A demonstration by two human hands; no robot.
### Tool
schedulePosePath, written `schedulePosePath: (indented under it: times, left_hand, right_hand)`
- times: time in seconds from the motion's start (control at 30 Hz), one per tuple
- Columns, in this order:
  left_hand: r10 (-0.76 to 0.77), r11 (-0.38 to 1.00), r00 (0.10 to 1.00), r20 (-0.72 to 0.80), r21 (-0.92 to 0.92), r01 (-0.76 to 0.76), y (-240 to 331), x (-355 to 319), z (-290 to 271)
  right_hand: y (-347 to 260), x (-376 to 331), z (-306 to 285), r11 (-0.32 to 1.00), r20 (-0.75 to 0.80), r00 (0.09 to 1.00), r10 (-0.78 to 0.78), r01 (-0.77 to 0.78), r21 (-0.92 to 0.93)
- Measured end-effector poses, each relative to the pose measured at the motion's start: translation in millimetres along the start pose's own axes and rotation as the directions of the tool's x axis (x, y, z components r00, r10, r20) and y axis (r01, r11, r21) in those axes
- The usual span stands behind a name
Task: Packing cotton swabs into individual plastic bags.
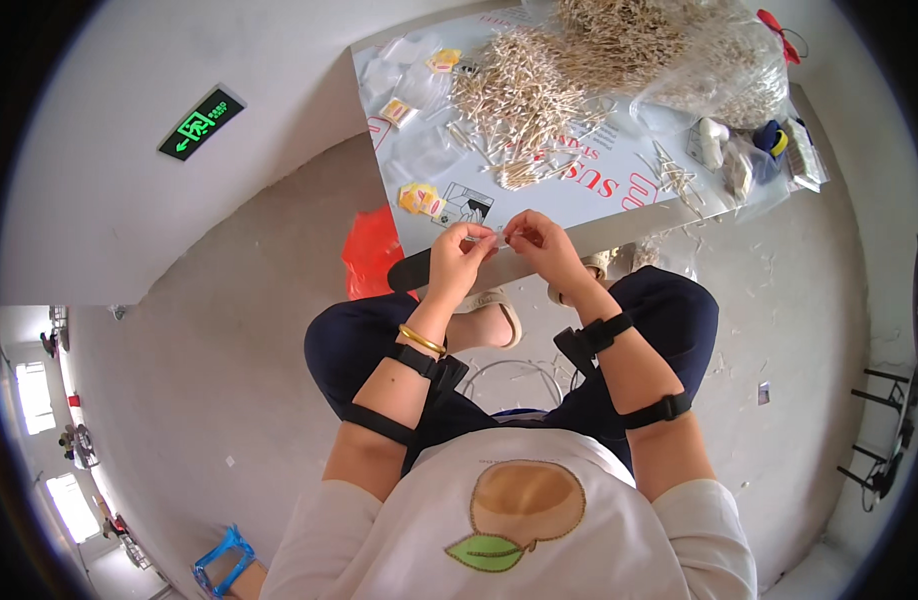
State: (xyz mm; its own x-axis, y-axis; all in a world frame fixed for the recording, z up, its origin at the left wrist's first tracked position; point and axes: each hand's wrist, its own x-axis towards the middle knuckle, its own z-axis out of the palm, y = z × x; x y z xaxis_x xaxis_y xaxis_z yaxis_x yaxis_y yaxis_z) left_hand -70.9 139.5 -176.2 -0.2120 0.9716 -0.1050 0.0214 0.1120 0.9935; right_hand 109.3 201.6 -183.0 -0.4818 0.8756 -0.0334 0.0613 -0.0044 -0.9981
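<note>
My left hand (461, 262) and my right hand (545, 250) meet over the near edge of the table (619, 150). Thumbs and fingers of both are pinched around something small, pale and see-through, too small to name. Beyond them lies a big heap of cotton swabs (519, 95) with wooden sticks, a few strewn toward me. Just ahead of my left hand is a small stack of yellow-and-white cards (419, 199). Clear plastic bags (416, 85) are spread at the table's left side, with another yellow card (396, 110) among them.
A large clear bag of swabs (679, 55) lies at the back right. Near the right corner are a white roll (713, 142), a dark blue-and-yellow roll (770, 138) and loose swabs (676, 180). A red plastic bag (371, 250) hangs by the table's left end.
</note>
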Motion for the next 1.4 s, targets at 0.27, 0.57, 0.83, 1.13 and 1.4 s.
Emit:
schedulePosePath:
  times: [0.27,0.57,0.83,1.13,1.4]
  left_hand:
    - [-0.091,0.993,0.996,0.003,0.072,0.090,-24,9,-3]
    - [0.093,0.982,0.995,-0.032,0.171,-0.086,-31,11,-4]
    - [-0.098,0.990,0.992,-0.083,0.094,0.106,-70,3,-2]
    - [-0.189,0.973,0.982,-0.021,0.132,0.190,-67,16,-3]
    - [-0.300,0.949,0.949,0.092,-0.069,0.307,-65,18,0]
  right_hand:
    - [11,10,5,0.961,-0.019,0.995,0.103,-0.104,-0.258]
    - [27,14,2,0.968,-0.115,0.978,0.174,-0.191,-0.164]
    - [62,7,-2,0.933,-0.088,0.933,0.350,-0.355,-0.057]
    - [62,16,-9,0.894,-0.084,0.890,0.448,-0.445,0.059]
    - [55,16,-3,0.904,-0.020,0.905,0.426,-0.424,0.063]
